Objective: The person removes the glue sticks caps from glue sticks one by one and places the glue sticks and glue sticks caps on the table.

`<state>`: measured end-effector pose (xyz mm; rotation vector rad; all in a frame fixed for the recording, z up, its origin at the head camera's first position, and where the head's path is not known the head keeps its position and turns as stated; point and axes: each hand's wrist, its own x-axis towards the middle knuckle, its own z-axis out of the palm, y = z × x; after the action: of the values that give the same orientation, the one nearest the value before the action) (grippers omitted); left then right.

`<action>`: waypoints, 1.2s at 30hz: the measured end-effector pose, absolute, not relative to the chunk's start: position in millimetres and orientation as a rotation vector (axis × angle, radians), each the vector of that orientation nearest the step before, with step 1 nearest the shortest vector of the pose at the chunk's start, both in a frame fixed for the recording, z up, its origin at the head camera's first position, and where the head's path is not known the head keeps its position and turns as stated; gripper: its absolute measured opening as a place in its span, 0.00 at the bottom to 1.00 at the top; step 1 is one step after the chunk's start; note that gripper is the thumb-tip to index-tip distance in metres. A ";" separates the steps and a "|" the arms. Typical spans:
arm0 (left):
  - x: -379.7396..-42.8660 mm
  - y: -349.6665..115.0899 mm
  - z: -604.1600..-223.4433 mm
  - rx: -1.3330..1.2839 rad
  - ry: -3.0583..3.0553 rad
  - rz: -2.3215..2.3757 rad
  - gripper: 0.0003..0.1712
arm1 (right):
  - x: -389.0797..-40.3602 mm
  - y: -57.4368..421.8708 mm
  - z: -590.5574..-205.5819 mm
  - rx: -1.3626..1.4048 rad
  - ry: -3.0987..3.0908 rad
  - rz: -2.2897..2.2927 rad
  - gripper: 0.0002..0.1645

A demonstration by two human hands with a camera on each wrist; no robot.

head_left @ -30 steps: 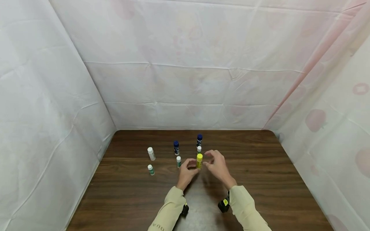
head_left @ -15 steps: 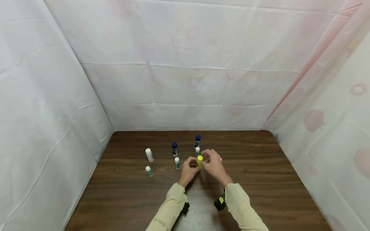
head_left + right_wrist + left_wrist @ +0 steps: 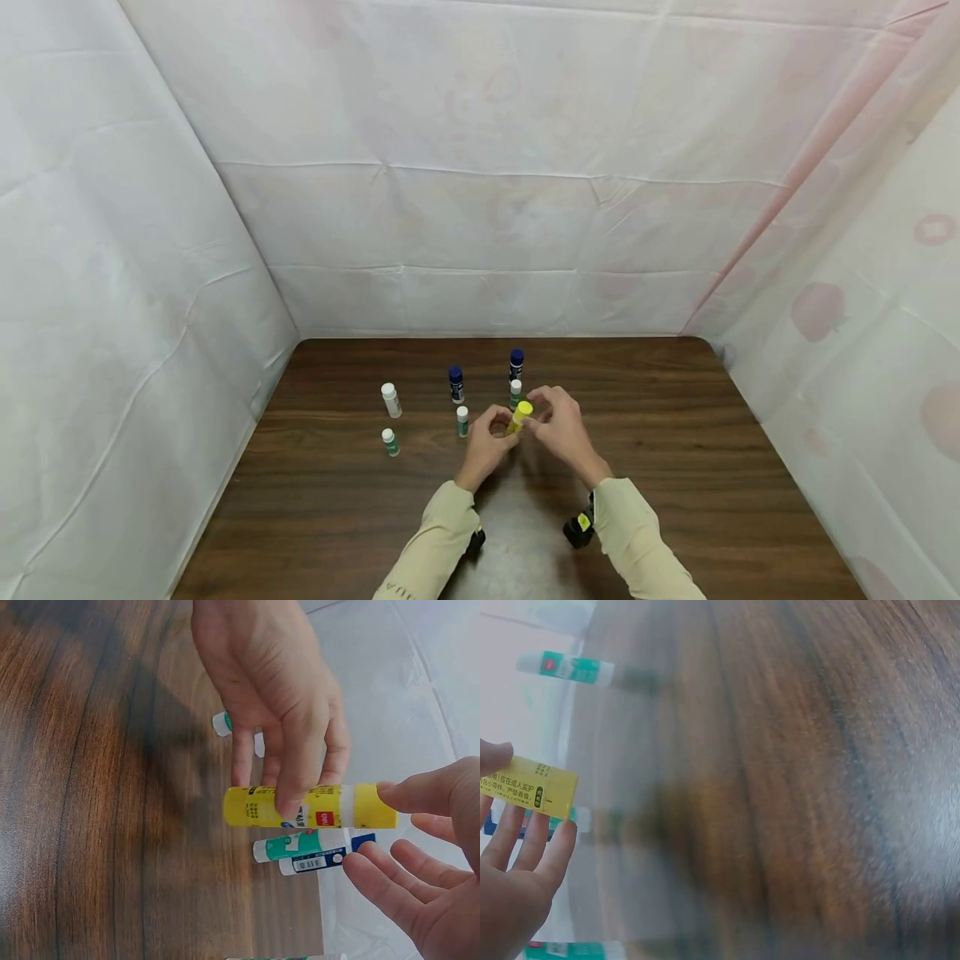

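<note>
Pinched by the left hand [image 3: 483,448]: one yellow cylindrical plastic tube [image 3: 522,411], tilted, with black Chinese print and a red patch apparently reading "deli". At its cap, the right hand [image 3: 566,431], fingers spread; impossible to tell whether touching. Standing on the brown wood-grain surface [image 3: 712,500], in the head view: two blue-capped dark-blue tubes [image 3: 456,386], three white-capped green tubes [image 3: 462,423], one white-capped white tube [image 3: 392,401]. All capped, contents hidden.

A makeshift booth — pale sheets [image 3: 480,225] walling three sides of a wood-grain table [image 3: 690,475].
</note>
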<state>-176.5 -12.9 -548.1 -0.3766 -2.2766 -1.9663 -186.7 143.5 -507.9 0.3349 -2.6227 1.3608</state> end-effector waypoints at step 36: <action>-157.3 -42.5 -516.0 -0.899 -2.479 -1.377 0.16 | -150.9 165.5 -464.4 0.647 -2.615 1.389 0.12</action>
<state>-157.3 -42.5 -516.0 -0.8987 -2.4789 -1.3765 -150.9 165.5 -464.4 0.6473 -2.6153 1.3889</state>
